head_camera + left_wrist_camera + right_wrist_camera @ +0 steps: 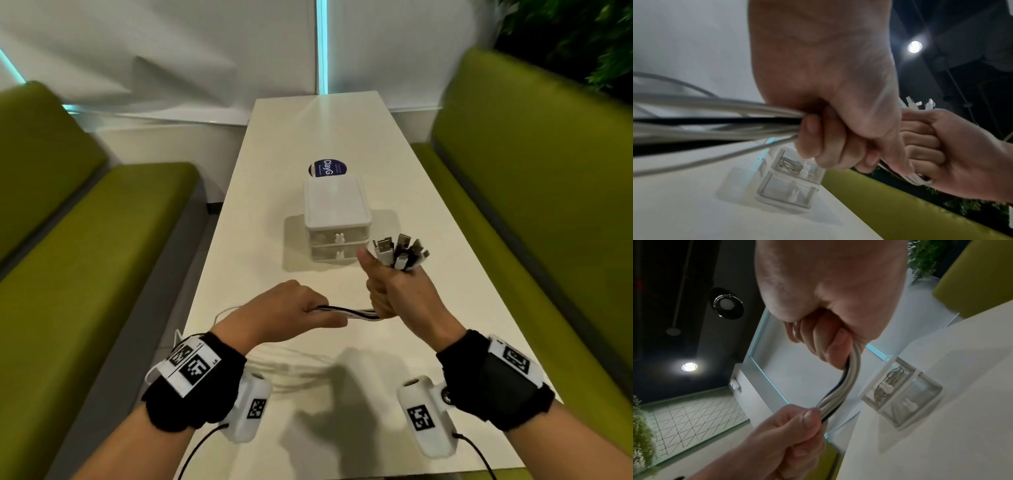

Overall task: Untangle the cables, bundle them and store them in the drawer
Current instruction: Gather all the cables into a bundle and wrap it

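My right hand [390, 291] grips a bunch of white and black cables [356, 313] in a fist above the table, their USB plug ends [399, 251] fanning out above the thumb. Just left of it, my left hand [301, 308] holds the same cables [715, 123], which trail back past my left wrist onto the table. In the right wrist view the cables [844, 382] bend between the two fists. The small white two-drawer box [337, 219] stands mid-table beyond my hands with both drawers pushed in; its upper drawer [892, 378] holds coiled cables.
The long white table [428, 308] runs away from me between two green benches [85, 274] [548, 205]. A round dark sticker [328, 168] lies behind the drawer box. Loose cable lengths [301, 370] lie on the table near my wrists.
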Available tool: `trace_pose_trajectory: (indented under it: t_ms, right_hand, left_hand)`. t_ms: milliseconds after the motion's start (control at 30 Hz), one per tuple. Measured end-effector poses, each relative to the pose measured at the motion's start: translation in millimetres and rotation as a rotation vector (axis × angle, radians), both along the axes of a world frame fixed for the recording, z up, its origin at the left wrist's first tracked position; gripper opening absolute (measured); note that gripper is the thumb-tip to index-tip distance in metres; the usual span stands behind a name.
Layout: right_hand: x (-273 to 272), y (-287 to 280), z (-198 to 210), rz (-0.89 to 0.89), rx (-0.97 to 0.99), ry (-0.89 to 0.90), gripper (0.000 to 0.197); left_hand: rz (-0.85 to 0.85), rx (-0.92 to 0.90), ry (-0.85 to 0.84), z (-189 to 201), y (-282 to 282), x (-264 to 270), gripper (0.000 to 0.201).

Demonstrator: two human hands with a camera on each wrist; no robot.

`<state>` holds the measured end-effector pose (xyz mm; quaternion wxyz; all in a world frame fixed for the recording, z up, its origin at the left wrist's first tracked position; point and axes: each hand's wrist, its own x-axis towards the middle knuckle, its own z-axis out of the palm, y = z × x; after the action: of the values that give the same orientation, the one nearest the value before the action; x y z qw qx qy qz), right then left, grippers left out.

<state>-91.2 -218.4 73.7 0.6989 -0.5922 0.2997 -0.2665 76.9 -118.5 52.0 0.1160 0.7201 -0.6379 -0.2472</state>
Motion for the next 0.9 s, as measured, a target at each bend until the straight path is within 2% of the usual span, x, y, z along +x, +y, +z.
trace_pose_trajectory:
  t_ms: [100,167,333,467,567,733,900]
  right_hand:
    - [9.5,1.4,8.1,-0.020,-0.247,0.079,0.044]
    - [14.1,4.4,15.1,-0.038,-0.332,0.090,0.041]
    - [10.5,17.3,19.4,0.032,-0.282,0.027,0.049]
    - [7.5,33.6,16.2,0.038,-0.317,0.034,0.036]
    - [2.9,42.4,11.3,0.059,-0.365,0.083,0.042]
    - [-5.1,42.9,9.4,0.090,-0.417,0.223,0.047]
    - [3.3,48.3,5.5,0.066,-0.501,0.389,0.054]
  left_hand:
    - [0.013,-0.074,-0.070,4.3,-4.7,-2.3,0.056]
    - [0.038,-0.107,-0.091,9.9,-2.9,-2.9,0.054]
    - [0.103,-0.171,-0.060,21.8,9.2,1.8,0.053]
    - [0.043,-0.199,-0.135,20.9,16.9,-4.2,0.053]
    - [-0.027,-0.209,-0.178,15.9,24.0,-2.4,0.060]
    - [-0.020,-0.157,-0.029,0.3,41.4,2.8,0.078]
    - [0.008,-0.121,0.016,9.7,42.3,5.2,0.051]
